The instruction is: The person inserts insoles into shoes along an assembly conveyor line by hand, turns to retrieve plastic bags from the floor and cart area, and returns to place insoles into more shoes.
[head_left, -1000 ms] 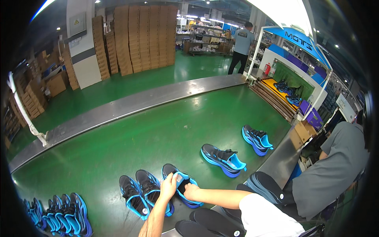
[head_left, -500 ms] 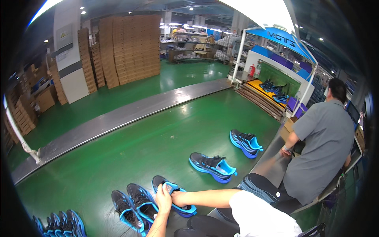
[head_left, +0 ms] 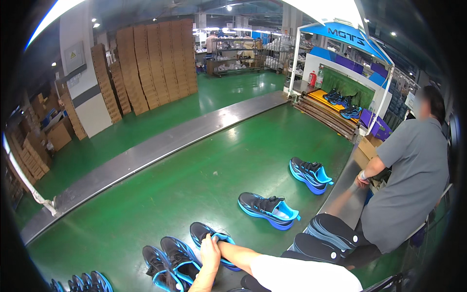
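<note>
A black sneaker with a bright blue sole and lining (head_left: 200, 232) rests on the green tabletop (head_left: 194, 194) near me. My left hand (head_left: 210, 252) closes around the edge of its opening, by the tongue. From the right, my right hand (head_left: 224, 247) reaches down into the shoe; its fingers are hidden inside. Just left of it stand two matching sneakers, the nearer one (head_left: 180, 252) close to my left wrist and the other (head_left: 156, 263) beyond it. Two more lie apart to the right, one sneaker (head_left: 265, 207) in the middle and another sneaker (head_left: 311, 175) farther off.
Several sneakers (head_left: 92, 282) are lined up at the lower left. Stacked black insole-shaped pieces (head_left: 326, 238) lie by my right arm. A person in grey (head_left: 413, 170) works at the right beside a cardboard box (head_left: 367, 148). Farther back, a machine (head_left: 335, 97) holds more sneakers.
My right hand has gone deeper into the shoe, and my left hand has come closer against it at the opening. The co-worker has shifted slightly. The view has tilted a little.
</note>
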Available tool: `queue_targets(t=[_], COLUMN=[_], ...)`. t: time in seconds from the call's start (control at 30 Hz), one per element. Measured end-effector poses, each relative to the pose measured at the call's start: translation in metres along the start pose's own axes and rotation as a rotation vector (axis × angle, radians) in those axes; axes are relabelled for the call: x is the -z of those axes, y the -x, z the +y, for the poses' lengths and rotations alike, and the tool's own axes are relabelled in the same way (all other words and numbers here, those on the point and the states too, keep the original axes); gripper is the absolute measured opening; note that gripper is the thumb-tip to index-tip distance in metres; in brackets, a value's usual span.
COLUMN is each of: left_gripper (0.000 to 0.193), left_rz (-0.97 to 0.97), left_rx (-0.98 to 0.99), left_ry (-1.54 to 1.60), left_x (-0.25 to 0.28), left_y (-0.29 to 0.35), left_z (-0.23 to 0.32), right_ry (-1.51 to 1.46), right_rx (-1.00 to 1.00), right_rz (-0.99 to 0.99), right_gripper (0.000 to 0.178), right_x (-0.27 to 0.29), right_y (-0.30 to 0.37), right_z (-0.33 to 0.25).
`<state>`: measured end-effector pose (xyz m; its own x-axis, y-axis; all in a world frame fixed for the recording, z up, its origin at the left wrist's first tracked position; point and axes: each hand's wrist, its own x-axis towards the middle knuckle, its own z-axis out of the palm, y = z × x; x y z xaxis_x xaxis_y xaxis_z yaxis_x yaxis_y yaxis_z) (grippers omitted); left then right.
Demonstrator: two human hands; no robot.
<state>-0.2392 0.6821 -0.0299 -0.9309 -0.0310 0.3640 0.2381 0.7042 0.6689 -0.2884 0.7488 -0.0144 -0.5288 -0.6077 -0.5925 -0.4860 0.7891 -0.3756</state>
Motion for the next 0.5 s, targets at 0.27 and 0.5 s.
queue_targets(t=[0.27, 0.5], left_gripper=[0.035, 0.024], left_rz=[-0.086, 0.155], left_rx=[0.241, -0.060], left_ry=[-0.003, 0.014], left_x=[0.007, 0.001], left_y=[0.005, -0.001], left_z=[-0.004, -0.018], right_ry=[0.324, 0.251], right_rx=[0.110, 0.005], right_rz=[-0.009, -0.390], right_gripper=[0.028, 0.046], right_x=[-0.017, -0.019], right_y=[0.011, 0.047], right_z=[0.004, -0.001])
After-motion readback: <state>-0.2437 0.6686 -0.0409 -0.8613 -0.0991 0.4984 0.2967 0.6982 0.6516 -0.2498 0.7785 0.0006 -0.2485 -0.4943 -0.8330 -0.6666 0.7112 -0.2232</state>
